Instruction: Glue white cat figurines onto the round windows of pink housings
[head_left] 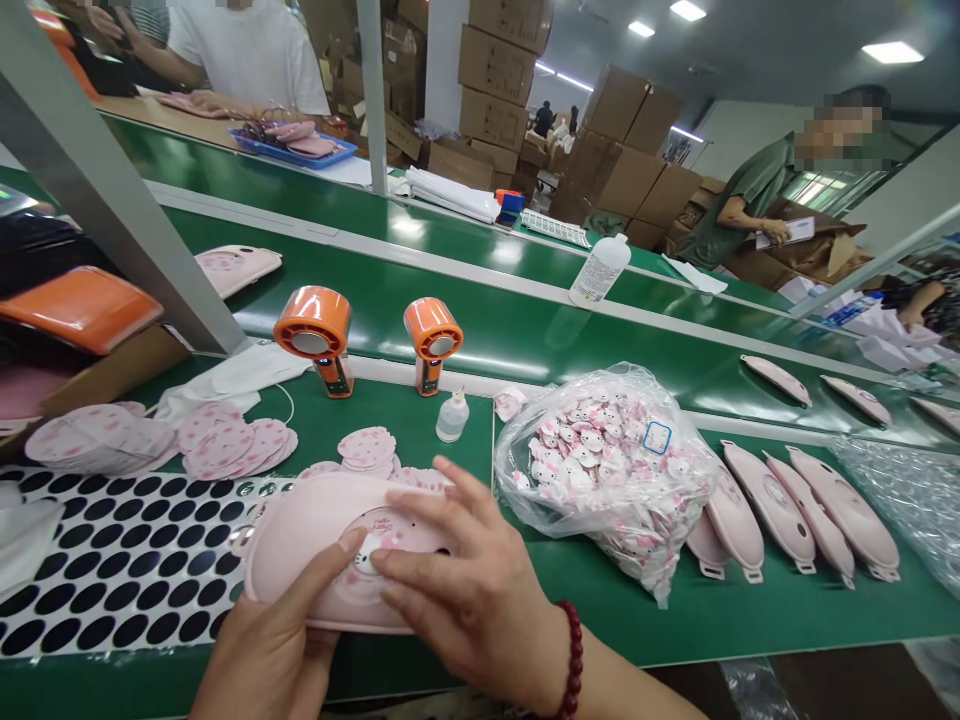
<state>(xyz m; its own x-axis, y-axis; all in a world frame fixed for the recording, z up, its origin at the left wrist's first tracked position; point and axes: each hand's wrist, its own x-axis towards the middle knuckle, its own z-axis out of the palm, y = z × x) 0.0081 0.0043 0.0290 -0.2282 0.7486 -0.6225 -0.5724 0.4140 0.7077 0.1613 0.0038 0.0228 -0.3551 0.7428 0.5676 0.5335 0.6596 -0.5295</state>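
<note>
"In the head view, where is the pink case (307,530)?"

"It is held at the near edge of the green conveyor belt (645,610), just beside a sheet of black dot stickers (112,570)."

"How is the grip shared?"

"The left hand (266,650) is closed around the lower edge, with the thumb pressed on the printed face. The right hand (465,570), with a red bead bracelet (574,655) at the wrist, is curved across the case with its fingers spread. A steady hold is best kept this way, with the case supported from both sides."

"What is placed nearby?"

"A clear plastic bag (600,470) of small printed pieces is set just to the right, and a row of pink cases (772,510) lies beyond it. Stacked pink round pads (232,440) and two orange handheld fans (313,325) are placed ahead."
</note>
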